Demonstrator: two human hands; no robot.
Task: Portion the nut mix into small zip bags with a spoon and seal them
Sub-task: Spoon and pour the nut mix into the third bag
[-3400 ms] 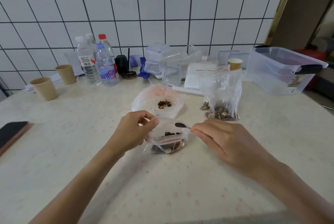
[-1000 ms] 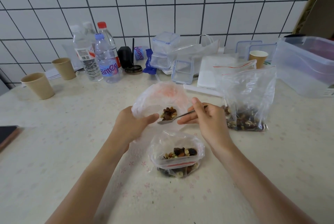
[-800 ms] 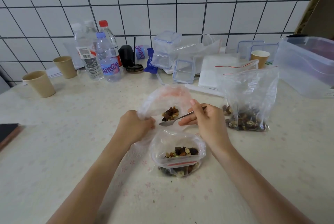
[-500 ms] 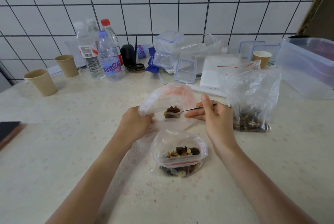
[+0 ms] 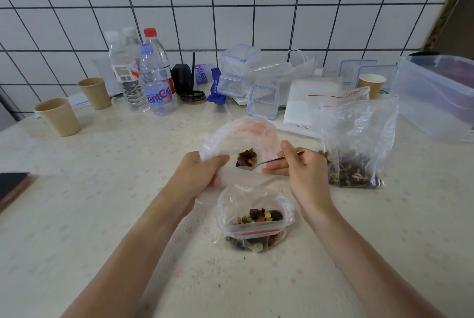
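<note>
Head view: at centre frame, a person's left hand point(image 5: 197, 175) grips the rim of a small zip bag point(image 5: 239, 139), holding it open over the table point(image 5: 102, 215), while the right hand point(image 5: 300, 171) pinches a spoon point(image 5: 252, 166) whose bowl sits at the bag's mouth beside a little nut mix point(image 5: 246, 157). Just below, a second small bag point(image 5: 254, 217) stands open and part filled. A large bag of mix point(image 5: 355, 143) stands right of centre.

Three zip bags point(image 5: 255, 217) of nuts, three paper cups point(image 5: 59, 116), four bottles point(image 5: 155, 81), one spoon point(image 5: 259, 164).
</note>
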